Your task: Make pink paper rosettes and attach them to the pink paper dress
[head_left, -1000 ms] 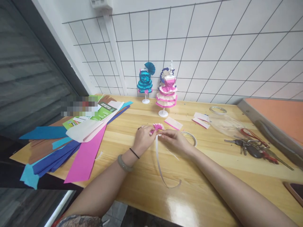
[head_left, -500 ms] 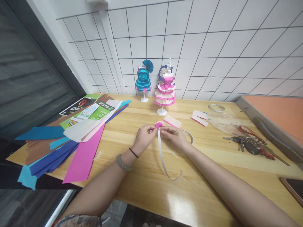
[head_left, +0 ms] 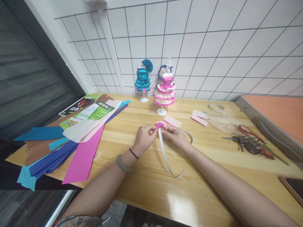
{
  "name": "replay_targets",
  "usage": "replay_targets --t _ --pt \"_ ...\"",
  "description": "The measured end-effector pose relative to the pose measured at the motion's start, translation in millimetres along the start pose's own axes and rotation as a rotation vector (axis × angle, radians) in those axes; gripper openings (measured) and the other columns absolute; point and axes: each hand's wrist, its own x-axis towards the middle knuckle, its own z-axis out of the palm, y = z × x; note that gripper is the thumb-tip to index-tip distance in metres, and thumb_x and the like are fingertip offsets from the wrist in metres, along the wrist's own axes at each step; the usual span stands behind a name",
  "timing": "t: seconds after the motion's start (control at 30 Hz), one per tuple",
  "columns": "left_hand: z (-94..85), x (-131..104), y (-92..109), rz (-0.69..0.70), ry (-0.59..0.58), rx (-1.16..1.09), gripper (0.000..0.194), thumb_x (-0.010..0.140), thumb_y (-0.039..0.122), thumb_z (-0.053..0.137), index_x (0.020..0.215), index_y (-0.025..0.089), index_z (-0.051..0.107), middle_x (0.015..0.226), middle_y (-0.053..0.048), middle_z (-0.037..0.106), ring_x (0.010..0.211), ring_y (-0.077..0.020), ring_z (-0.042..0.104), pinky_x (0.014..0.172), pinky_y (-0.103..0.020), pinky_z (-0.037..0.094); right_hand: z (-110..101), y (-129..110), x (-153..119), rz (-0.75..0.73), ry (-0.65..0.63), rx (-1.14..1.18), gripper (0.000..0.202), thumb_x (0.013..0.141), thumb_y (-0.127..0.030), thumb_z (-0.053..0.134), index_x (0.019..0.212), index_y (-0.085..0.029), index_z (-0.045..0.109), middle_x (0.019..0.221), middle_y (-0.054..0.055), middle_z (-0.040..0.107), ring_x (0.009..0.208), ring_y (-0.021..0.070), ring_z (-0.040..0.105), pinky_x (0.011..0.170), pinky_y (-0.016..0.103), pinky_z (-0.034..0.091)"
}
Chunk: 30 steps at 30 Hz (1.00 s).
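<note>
Between my two hands is a small pleated piece of pink and cream crepe paper (head_left: 160,125). My left hand (head_left: 146,135) pinches its left side between thumb and fingers. At the right, my right hand (head_left: 175,135) closes its fingertips at the top of a narrow white strip of tape (head_left: 163,150), right against the pleated paper. The strip's free end hangs down and curls over the table. A roll of tape (head_left: 189,136) lies partly hidden behind my right hand. Just beyond the hands rests a cream and pink paper piece (head_left: 172,121).
Dress stands in pink (head_left: 165,94) and teal (head_left: 143,82) paper stand by the tiled wall, another behind. Crepe sheets (head_left: 81,159) and packets (head_left: 99,110) pile up at left. At right lie paper pieces (head_left: 199,120), another tape roll (head_left: 216,107), keys (head_left: 251,146) and a phone (head_left: 293,187).
The pleated paper now shows more above my fingertips. The hanging strip has swung slightly to the right, and my left hand's fingers have shifted a little.
</note>
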Motion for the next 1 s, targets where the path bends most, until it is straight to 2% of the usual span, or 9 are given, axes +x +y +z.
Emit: replay_targets --t 0.27,0.47,0.63,0.77,1.0 --pt "-4.7 -1 4 0.159 0.015 0.17 0.009 0.078 0.022 0.054 0.08 0.019 0.063 0.087 -0.005 0.063 0.088 -0.0184 0.054 0.083 -0.034 0.04 0 0 -1 -0.027 0.006 -0.052 0.028 0.069 -0.042 0.065 0.067 -0.015 0.059 0.056 -0.005 0.05 0.052 0.0068 0.04 0.055 0.023 0.032" --pt "-5.5 0 6 0.179 -0.003 0.148 0.012 0.08 0.022 0.052 0.082 0.019 0.063 0.089 -0.005 0.064 0.088 -0.0184 0.054 0.082 -0.034 0.041 -1 1 0 -0.019 0.038 -0.055 0.03 0.067 -0.045 0.066 0.067 -0.016 0.06 0.059 -0.003 0.055 0.055 0.0092 0.047 0.057 0.024 0.037" --pt "-5.4 0 4 0.175 0.005 0.128 0.011 0.08 0.021 0.052 0.082 0.019 0.063 0.089 -0.005 0.064 0.087 -0.0179 0.054 0.082 -0.033 0.041 -1 1 -1 -0.026 0.038 -0.034 0.027 0.067 -0.042 0.067 0.073 -0.016 0.064 0.067 0.0 0.063 0.062 0.0122 0.054 0.065 0.028 0.043" --pt "-6.7 0 5 0.17 0.017 0.197 0.012 0.08 0.02 0.05 0.081 0.019 0.062 0.088 -0.005 0.064 0.088 -0.0182 0.053 0.081 -0.034 0.04 0 0 -3 0.001 0.018 -0.025 0.027 0.067 -0.04 0.068 0.079 -0.016 0.067 0.072 0.002 0.066 0.067 0.0143 0.057 0.07 0.031 0.045" --pt "-8.6 -3 11 0.229 -0.008 0.301 0.014 0.081 0.019 0.048 0.081 0.02 0.063 0.089 -0.006 0.063 0.091 -0.0205 0.051 0.081 -0.038 0.036 0 -4 -3 -0.01 0.024 -0.084 0.029 0.066 -0.044 0.067 0.074 -0.016 0.068 0.073 0.002 0.067 0.066 0.0143 0.057 0.068 0.03 0.044"
